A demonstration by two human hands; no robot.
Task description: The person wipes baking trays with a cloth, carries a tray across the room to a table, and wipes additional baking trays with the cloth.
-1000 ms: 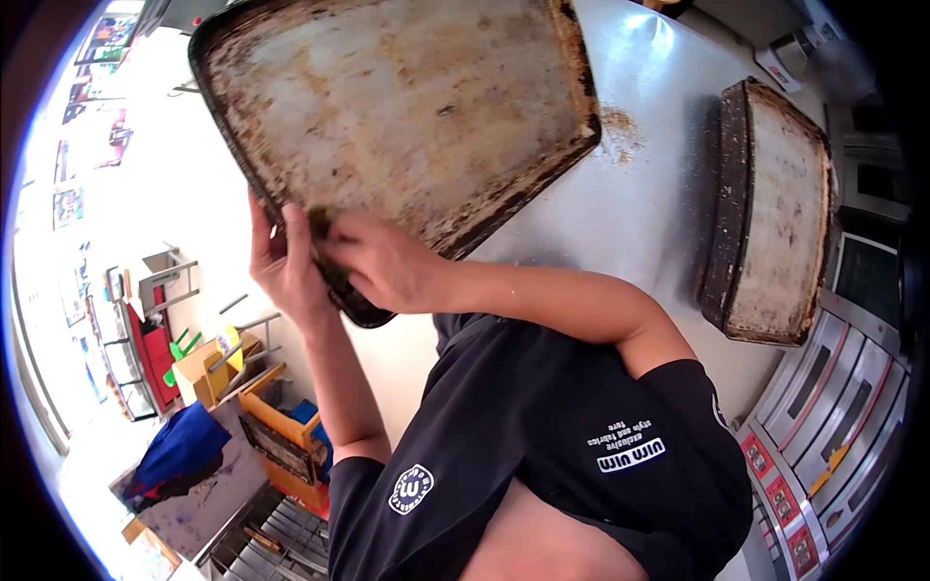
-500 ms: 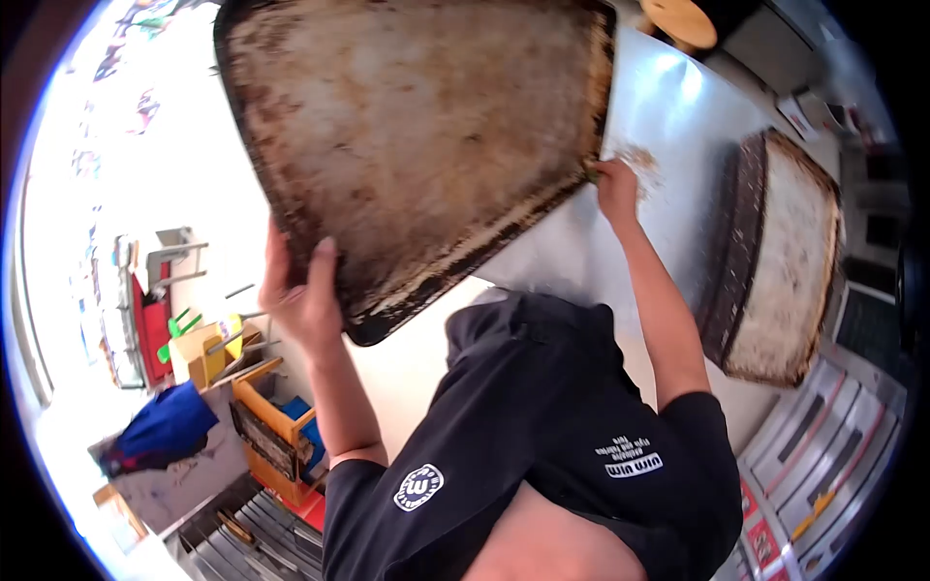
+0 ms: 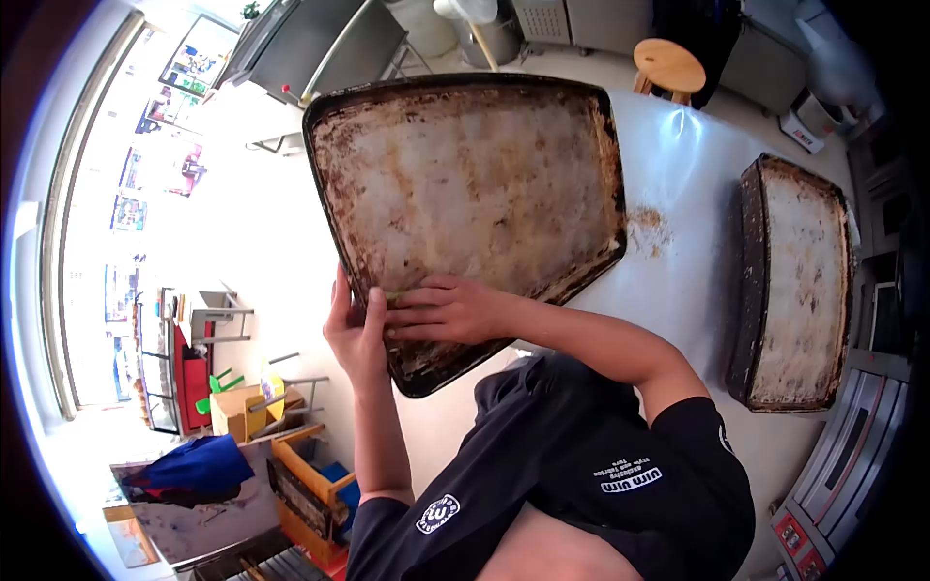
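Note:
A large baking tray [image 3: 475,184] with a dark, crusted rim and brown stains is tilted up in front of me. My left hand [image 3: 358,329] grips its near left edge, thumb over the rim on the inner face. My right hand [image 3: 450,310] lies against the tray's inner surface beside the left thumb, fingers pressed together over a small greenish thing [image 3: 392,301] that is mostly hidden. To the right, more stained trays [image 3: 799,290] are stacked on the metal table [image 3: 668,300]. Brown crumbs [image 3: 649,230] lie on the table beside the held tray.
A round wooden stool [image 3: 668,66] stands past the table's far edge. Ovens [image 3: 852,465] are at the lower right. At lower left are a wooden crate [image 3: 300,484], a blue cloth [image 3: 208,470] and a cardboard box [image 3: 232,412]. A dark appliance [image 3: 320,53] stands at the upper left.
My right hand has moved from the tray's right corner back to its left side, next to my left hand. The tray now appears lower and further right in view, with my left hand still on it.

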